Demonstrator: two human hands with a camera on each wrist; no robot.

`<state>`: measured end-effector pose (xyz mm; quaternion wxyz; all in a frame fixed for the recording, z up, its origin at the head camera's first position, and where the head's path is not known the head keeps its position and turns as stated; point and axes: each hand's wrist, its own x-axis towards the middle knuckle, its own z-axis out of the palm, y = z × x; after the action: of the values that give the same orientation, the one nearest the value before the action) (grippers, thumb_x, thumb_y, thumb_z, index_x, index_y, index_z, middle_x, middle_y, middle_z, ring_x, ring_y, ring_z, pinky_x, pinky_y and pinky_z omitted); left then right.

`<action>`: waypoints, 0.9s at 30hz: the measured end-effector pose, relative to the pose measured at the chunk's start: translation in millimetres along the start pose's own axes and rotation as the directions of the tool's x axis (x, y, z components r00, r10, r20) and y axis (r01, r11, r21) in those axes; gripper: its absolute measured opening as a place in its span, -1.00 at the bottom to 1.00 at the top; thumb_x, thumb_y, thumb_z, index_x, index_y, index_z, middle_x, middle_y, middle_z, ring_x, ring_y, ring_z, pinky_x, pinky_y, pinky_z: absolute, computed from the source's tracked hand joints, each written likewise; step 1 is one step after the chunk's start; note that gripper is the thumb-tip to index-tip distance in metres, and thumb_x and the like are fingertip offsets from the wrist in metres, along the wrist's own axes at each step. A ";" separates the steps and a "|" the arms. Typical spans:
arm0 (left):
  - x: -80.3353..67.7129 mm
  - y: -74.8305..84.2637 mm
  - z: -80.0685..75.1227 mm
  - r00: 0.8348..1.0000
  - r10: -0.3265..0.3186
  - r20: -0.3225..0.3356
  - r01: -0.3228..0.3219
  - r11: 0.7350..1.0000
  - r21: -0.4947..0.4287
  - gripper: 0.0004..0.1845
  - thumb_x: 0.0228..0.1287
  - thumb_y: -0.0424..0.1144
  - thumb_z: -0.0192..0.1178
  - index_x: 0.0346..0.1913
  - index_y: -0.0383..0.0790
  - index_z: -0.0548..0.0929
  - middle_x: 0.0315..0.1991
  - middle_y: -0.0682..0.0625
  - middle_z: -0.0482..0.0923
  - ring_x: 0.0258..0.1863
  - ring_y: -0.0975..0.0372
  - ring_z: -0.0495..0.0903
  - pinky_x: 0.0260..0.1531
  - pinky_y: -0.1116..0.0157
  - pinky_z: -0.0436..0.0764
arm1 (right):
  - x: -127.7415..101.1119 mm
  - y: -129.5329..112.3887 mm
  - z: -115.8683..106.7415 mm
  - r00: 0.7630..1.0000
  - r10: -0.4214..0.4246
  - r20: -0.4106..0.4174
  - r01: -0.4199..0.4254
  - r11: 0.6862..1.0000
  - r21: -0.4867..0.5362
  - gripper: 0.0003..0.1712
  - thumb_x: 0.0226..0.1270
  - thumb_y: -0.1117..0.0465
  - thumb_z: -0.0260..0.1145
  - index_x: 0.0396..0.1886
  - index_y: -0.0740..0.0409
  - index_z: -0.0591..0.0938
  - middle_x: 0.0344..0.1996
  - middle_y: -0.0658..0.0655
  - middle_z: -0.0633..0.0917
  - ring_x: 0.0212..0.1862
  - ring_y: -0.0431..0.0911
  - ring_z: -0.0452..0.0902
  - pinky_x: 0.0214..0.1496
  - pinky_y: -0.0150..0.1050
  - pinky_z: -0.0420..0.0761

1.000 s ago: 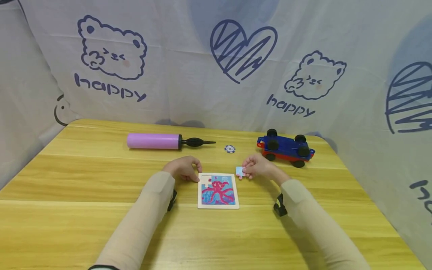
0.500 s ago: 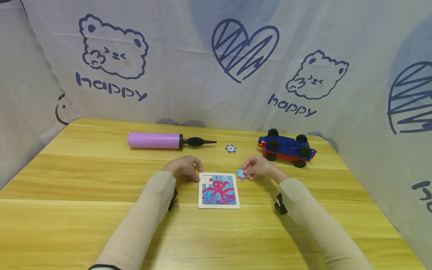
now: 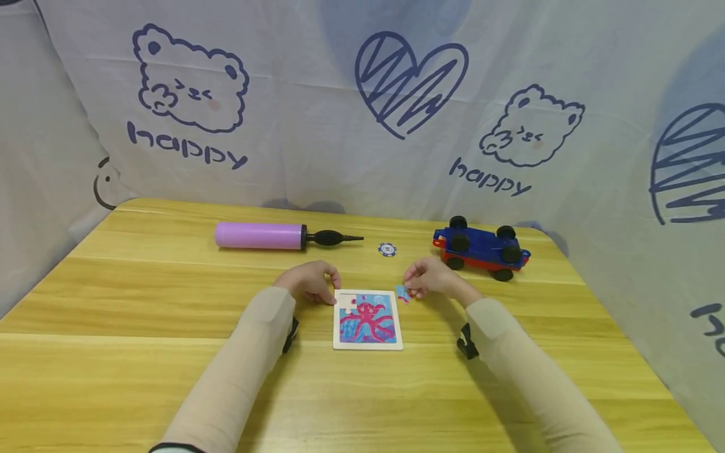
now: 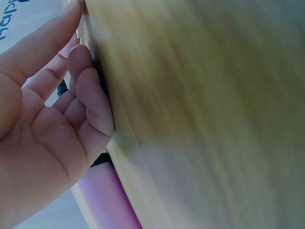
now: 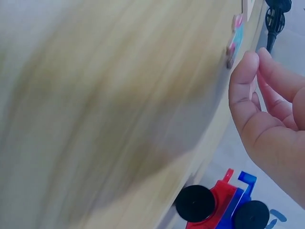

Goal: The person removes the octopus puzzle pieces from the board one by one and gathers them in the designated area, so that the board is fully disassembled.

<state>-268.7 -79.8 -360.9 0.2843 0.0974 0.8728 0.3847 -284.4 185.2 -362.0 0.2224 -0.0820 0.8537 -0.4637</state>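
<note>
Your left hand [image 3: 308, 281], fingers loosely curled, steadies the puzzle board [image 3: 367, 319] while your right hand [image 3: 433, 278] pinches the loose piece [image 3: 403, 293] at its 2 o'clock corner; judging from this, next carry it to the 10 o'clock gap.

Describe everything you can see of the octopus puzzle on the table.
The puzzle is a small square board with a pale frame that looks wooden, lying flat on the table. Its picture shows a pink octopus on blue. The top-left slot is bare. The left hand rests at that corner. Off its top-right corner lies a loose piece, with the right hand at it.
</note>
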 end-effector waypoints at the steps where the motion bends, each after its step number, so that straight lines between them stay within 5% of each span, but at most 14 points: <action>1: 0.1 -0.2 0.0 1.000 0.001 -0.001 -0.001 1.000 0.001 -0.77 -0.02 -0.44 0.30 -0.29 -0.25 0.49 -0.53 -0.03 0.35 -0.61 0.26 0.33 -0.63 0.41 0.35 | 0.3 -1.5 1.0 1.000 -0.007 -0.002 0.007 1.000 -0.004 -0.86 0.16 0.51 0.17 -0.28 0.54 0.47 -0.60 0.11 0.49 -0.59 -0.20 0.43 -0.54 -0.40 0.51; 27: -0.8 0.4 1.2 1.000 -0.012 -0.008 0.011 1.000 -0.017 -0.77 -0.03 -0.44 0.30 -0.29 -0.25 0.49 -0.54 -0.03 0.35 -0.62 0.26 0.33 -0.63 0.42 0.35 | 10.3 -34.4 42.7 0.985 -0.164 0.047 0.170 0.971 -0.167 -0.84 0.07 0.42 0.30 -0.30 0.40 0.60 -0.59 0.08 0.59 -0.60 -0.19 0.41 -0.50 -0.36 0.47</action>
<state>-267.4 -79.1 -361.0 0.2837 0.0884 0.8712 0.3907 -276.3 130.3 -356.7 0.1889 -0.1799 0.8765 -0.4047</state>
